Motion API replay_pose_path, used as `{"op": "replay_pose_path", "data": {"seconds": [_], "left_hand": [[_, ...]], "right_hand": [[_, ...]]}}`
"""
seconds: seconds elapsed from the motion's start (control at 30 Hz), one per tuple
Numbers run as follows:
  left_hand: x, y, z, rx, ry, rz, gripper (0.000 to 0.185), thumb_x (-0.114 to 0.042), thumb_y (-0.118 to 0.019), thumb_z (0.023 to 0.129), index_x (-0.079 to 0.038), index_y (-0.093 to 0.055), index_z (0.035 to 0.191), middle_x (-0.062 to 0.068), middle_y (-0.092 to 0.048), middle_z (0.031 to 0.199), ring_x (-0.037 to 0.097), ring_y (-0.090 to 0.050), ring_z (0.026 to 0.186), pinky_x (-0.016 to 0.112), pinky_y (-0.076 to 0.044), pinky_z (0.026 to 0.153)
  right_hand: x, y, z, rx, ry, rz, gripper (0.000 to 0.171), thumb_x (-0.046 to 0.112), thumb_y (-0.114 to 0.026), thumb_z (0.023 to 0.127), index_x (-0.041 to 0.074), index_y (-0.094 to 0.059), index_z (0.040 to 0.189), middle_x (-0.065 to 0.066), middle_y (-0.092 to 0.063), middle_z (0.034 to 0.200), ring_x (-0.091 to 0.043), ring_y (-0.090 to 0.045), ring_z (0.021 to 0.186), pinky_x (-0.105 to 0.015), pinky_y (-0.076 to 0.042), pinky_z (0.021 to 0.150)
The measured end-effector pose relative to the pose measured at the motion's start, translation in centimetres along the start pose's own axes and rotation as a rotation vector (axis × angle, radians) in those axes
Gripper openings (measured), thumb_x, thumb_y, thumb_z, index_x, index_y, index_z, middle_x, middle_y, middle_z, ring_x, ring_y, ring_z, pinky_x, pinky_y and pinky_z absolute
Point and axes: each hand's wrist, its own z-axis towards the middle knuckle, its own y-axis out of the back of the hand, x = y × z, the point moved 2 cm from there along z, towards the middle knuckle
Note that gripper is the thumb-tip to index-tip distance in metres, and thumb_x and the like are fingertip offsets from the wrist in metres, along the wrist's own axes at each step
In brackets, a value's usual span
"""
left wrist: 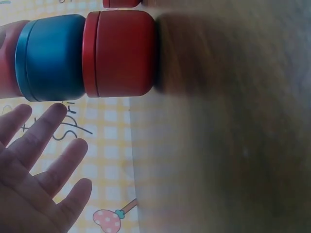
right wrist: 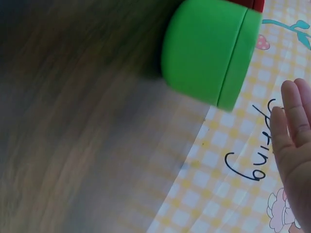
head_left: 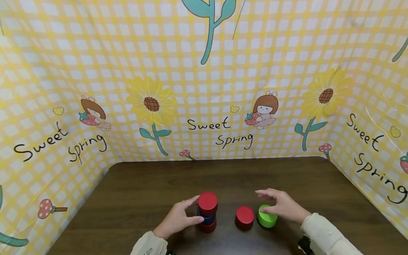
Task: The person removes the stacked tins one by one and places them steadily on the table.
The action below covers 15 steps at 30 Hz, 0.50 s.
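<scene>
Centrally, smooth round tins point(head_left: 207, 211) stacked, left hand point(head_left: 176, 219) beside, glossy green tin point(head_left: 266, 216)

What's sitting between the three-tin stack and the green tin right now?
A single red tin stands on the table between the stack and the green tin, apart from the stack and close beside the green one, as the head view shows.

Left wrist view. A stack of tins lies sideways across the top: a red tin point(left wrist: 124, 53) at 12 o'clock stands on the dark wooden table point(left wrist: 233, 145), with a blue tin point(left wrist: 51, 57) touching it at 10 o'clock. Another red edge shows past the blue tin. The left hand point(left wrist: 34, 179), at 8 o'clock, has straight, spread fingers point(left wrist: 46, 126) just beside the blue tin.
</scene>
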Motion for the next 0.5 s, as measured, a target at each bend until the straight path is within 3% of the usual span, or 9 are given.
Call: {"op": "replay_pose_path", "data": {"seconds": [0.17,0.5], "left_hand": [[0.0,-0.2,-0.2,0.011,0.018,-0.005,0.071,-0.027,-0.076,0.083,0.013,-0.047,0.134,0.028,-0.05,0.133,0.045,-0.046,0.123,0.061,-0.036,0.097],[-0.1,0.2,-0.2,0.024,0.005,0.005,0.067,-0.025,-0.077,0.082,0.012,-0.05,0.131,0.024,-0.058,0.126,0.04,-0.054,0.116,0.059,-0.038,0.096]], "right_hand": [[0.2,-0.7,0.4,-0.012,-0.002,0.019,0.054,0.021,-0.073,0.086,-0.005,-0.054,0.129,-0.02,-0.062,0.116,-0.032,-0.06,0.103,-0.038,-0.049,0.088],[1.2,-1.9,1.3,-0.02,0.003,0.1,0.05,0.017,-0.074,0.085,-0.005,-0.057,0.127,-0.021,-0.062,0.116,-0.033,-0.059,0.104,-0.045,-0.047,0.09]]}}
